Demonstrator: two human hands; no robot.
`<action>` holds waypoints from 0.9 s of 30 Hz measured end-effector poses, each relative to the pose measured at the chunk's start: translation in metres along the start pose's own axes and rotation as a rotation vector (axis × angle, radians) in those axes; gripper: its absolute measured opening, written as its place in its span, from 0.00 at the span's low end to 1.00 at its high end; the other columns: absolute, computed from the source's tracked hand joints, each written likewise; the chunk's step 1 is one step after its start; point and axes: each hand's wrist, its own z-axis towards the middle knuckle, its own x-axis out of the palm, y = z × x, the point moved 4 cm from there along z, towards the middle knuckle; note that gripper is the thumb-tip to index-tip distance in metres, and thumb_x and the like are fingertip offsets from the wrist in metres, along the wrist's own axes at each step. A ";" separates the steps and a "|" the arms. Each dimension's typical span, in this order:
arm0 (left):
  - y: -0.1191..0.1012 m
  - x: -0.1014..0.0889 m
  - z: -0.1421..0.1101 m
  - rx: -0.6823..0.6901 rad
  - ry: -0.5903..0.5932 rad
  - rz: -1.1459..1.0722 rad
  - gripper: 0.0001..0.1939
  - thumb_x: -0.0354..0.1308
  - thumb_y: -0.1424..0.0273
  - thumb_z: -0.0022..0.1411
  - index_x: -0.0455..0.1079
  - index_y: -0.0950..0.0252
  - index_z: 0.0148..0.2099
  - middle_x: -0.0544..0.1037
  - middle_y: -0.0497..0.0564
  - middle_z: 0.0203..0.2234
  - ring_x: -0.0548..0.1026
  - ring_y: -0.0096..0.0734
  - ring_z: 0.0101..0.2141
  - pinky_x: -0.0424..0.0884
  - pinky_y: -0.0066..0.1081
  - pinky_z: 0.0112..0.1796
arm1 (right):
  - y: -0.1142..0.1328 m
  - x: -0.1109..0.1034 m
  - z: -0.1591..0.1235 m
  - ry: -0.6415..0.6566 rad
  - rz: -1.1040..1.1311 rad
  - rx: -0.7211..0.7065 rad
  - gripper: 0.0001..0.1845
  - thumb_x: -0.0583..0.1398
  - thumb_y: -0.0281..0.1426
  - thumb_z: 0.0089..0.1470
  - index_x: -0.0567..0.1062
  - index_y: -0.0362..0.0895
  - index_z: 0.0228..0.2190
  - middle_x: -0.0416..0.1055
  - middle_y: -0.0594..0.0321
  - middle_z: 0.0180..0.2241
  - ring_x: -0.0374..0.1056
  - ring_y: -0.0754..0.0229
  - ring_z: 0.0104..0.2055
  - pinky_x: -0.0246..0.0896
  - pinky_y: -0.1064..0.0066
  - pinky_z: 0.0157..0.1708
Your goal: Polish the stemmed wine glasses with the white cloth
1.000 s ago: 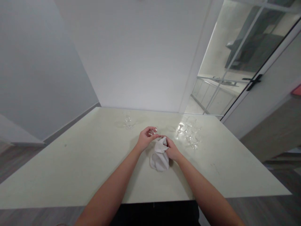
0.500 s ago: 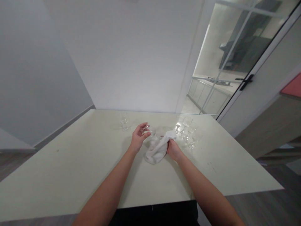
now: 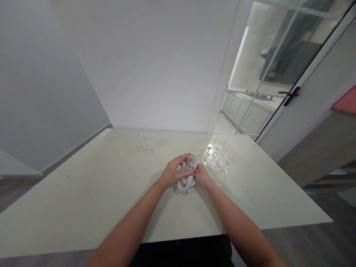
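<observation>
My left hand (image 3: 174, 171) is wrapped around a clear stemmed glass (image 3: 190, 160), its round end facing up between thumb and fingers. A white cloth (image 3: 187, 188) is bunched at the lower end of this glass, below my hands; whether it is inside the glass or behind it, I cannot tell. Against the glass's right side is my right hand (image 3: 202, 175), fingers closed on what appears to be the cloth, most of that grip being hidden.
Several clear stemmed glasses (image 3: 219, 157) stand close together on the right of the pale table (image 3: 97, 193). Another clear glass (image 3: 146, 146) stands alone at the back left. A white wall (image 3: 155, 74) rises behind the table, with a glazed door (image 3: 258, 81) to the right.
My left hand has moved right and toward me with the glass, meeting the cloth and my right hand. The cloth, spread out before, is now bunched at the glass.
</observation>
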 end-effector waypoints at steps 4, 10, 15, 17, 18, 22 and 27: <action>0.004 -0.005 0.008 -0.036 -0.232 -0.136 0.34 0.67 0.62 0.52 0.62 0.61 0.59 0.76 0.56 0.44 0.75 0.32 0.39 0.72 0.31 0.38 | 0.005 -0.008 -0.001 -0.164 -0.048 0.086 0.14 0.55 0.35 0.42 0.77 0.44 0.29 0.75 0.63 0.27 0.67 0.58 0.31 0.63 0.68 0.34; 0.001 0.010 0.045 -0.158 -0.412 -0.363 0.32 0.63 0.58 0.56 0.59 0.60 0.60 0.74 0.57 0.45 0.75 0.34 0.42 0.72 0.29 0.34 | 0.005 0.000 -0.009 0.052 -0.055 0.195 0.15 0.52 0.36 0.44 0.76 0.43 0.24 0.74 0.59 0.25 0.68 0.56 0.30 0.64 0.65 0.36; 0.006 0.065 0.073 -0.351 -0.064 -0.316 0.33 0.69 0.61 0.48 0.62 0.68 0.53 0.75 0.61 0.44 0.75 0.35 0.40 0.72 0.39 0.43 | 0.006 0.012 -0.018 0.254 -0.280 0.019 0.18 0.57 0.24 0.36 0.78 0.47 0.33 0.77 0.60 0.34 0.69 0.50 0.41 0.62 0.57 0.48; 0.015 0.086 0.078 -0.442 0.028 -0.308 0.34 0.71 0.62 0.46 0.62 0.69 0.52 0.74 0.63 0.45 0.75 0.36 0.40 0.72 0.39 0.42 | 0.005 0.011 -0.021 0.243 -0.340 0.047 0.23 0.58 0.22 0.34 0.77 0.47 0.36 0.76 0.58 0.38 0.69 0.46 0.43 0.63 0.54 0.48; 0.019 0.094 0.080 -0.472 0.058 -0.301 0.35 0.71 0.62 0.46 0.61 0.69 0.52 0.73 0.62 0.45 0.75 0.35 0.40 0.72 0.39 0.42 | 0.005 0.010 -0.022 0.233 -0.365 0.067 0.23 0.59 0.22 0.33 0.77 0.46 0.37 0.76 0.56 0.39 0.69 0.45 0.45 0.62 0.53 0.49; 0.028 0.111 0.087 -0.493 0.092 -0.263 0.36 0.70 0.61 0.47 0.60 0.67 0.54 0.72 0.62 0.46 0.74 0.36 0.41 0.72 0.36 0.41 | 0.003 0.007 -0.024 0.222 -0.355 0.076 0.18 0.63 0.24 0.35 0.77 0.48 0.34 0.76 0.58 0.38 0.66 0.44 0.50 0.58 0.52 0.55; 0.027 0.111 0.085 -0.518 0.111 0.002 0.38 0.69 0.56 0.46 0.61 0.68 0.54 0.72 0.61 0.48 0.74 0.39 0.42 0.71 0.34 0.41 | -0.002 0.010 -0.021 0.295 -0.309 0.011 0.16 0.64 0.24 0.38 0.78 0.50 0.33 0.77 0.62 0.38 0.67 0.49 0.49 0.57 0.55 0.57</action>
